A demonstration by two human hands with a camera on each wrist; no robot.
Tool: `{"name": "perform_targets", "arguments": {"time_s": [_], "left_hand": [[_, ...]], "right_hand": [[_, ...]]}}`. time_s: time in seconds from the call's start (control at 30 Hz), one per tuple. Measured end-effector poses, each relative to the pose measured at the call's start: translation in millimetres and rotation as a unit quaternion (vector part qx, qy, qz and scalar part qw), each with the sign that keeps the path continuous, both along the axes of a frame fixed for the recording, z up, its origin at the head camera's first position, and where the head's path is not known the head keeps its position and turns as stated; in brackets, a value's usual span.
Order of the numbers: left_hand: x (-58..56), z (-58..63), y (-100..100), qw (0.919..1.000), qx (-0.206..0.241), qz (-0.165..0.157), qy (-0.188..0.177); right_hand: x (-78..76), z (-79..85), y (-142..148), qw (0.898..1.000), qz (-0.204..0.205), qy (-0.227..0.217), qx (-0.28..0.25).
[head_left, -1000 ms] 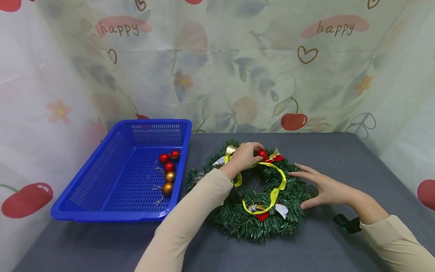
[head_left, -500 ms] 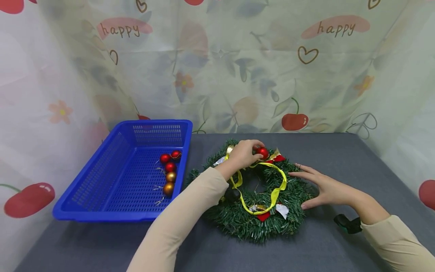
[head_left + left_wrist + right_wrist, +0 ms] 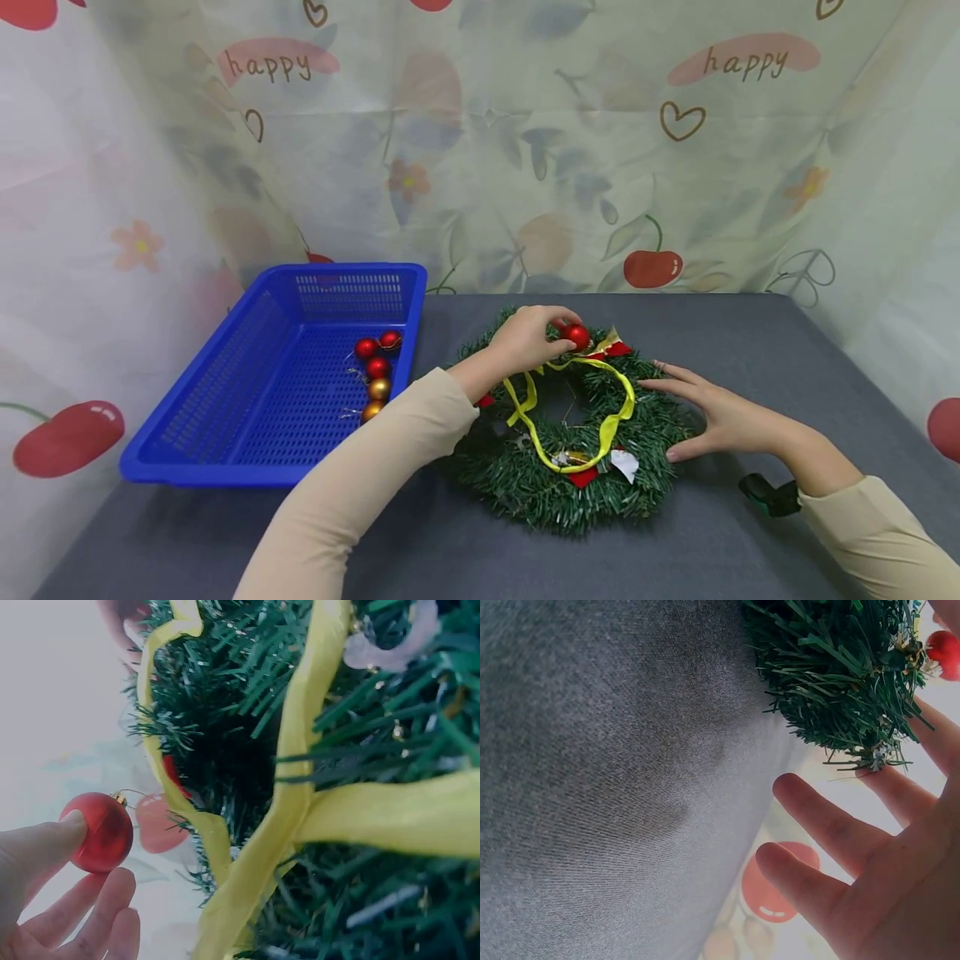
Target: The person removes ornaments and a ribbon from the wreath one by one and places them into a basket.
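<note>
A green wreath [image 3: 577, 500] wound with yellow ribbon [image 3: 611, 425] lies on the grey table. Over its far side, my left hand [image 3: 528, 337] pinches a shiny red bauble [image 3: 576, 337] between thumb and fingers. The left wrist view shows this bauble [image 3: 103, 836] with a gold cap and a thin wire loop. On the wreath's right side, my right hand [image 3: 716, 421] is spread, fingertips at the green needles. In the right wrist view its fingers [image 3: 840, 832] are extended beside the wreath [image 3: 840, 675]. A red and gold bow [image 3: 615, 346] sits close right of the bauble.
A blue basket [image 3: 262, 475] stands at the left, holding several red and gold baubles [image 3: 377, 368] along its right wall. The left forearm crosses its front corner. A printed curtain [image 3: 487, 167] hangs behind and beside the grey table [image 3: 720, 325].
My left hand, still pinching the red bauble, has shifted slightly left and up while its forearm swung left, now covering part of the basket's corner. The right hand keeps its place at the wreath.
</note>
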State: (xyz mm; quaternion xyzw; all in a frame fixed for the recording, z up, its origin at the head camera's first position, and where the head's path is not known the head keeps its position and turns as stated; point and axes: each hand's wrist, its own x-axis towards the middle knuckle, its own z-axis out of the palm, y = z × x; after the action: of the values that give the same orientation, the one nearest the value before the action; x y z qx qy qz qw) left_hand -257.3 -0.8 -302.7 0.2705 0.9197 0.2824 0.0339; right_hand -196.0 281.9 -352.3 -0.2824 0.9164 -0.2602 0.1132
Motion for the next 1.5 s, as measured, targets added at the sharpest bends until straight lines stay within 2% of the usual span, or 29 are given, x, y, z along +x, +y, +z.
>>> {"name": "perform_targets", "arguments": {"time_s": [0.17, 0.63, 0.93, 1.17, 1.5], "left_hand": [[4.9, 6.8, -7, 0.9998, 0.011, -0.013, -0.004], [15.7, 19.4, -33, 0.9988, 0.046, -0.016, 0.000], [21.9, 21.7, -50, 0.9965, 0.081, -0.018, -0.015], [29.0, 21.1, -60, 0.9947, 0.096, -0.030, -0.022], [38.5, 21.3, -77, 0.9930, 0.113, -0.028, -0.023]], "right_hand": [[0.4, 0.2, 0, 1.000, 0.000, 0.000, 0.000], [-0.9, -1.2, 1, 1.000, 0.002, 0.005, 0.001], [-2.0, -2.2, 2, 1.000, 0.004, 0.006, 0.002], [-2.2, -2.5, 2, 1.000, 0.006, 0.005, 0.000], [-1.2, -1.1, 1, 1.000, 0.004, 0.007, 0.000]]}}
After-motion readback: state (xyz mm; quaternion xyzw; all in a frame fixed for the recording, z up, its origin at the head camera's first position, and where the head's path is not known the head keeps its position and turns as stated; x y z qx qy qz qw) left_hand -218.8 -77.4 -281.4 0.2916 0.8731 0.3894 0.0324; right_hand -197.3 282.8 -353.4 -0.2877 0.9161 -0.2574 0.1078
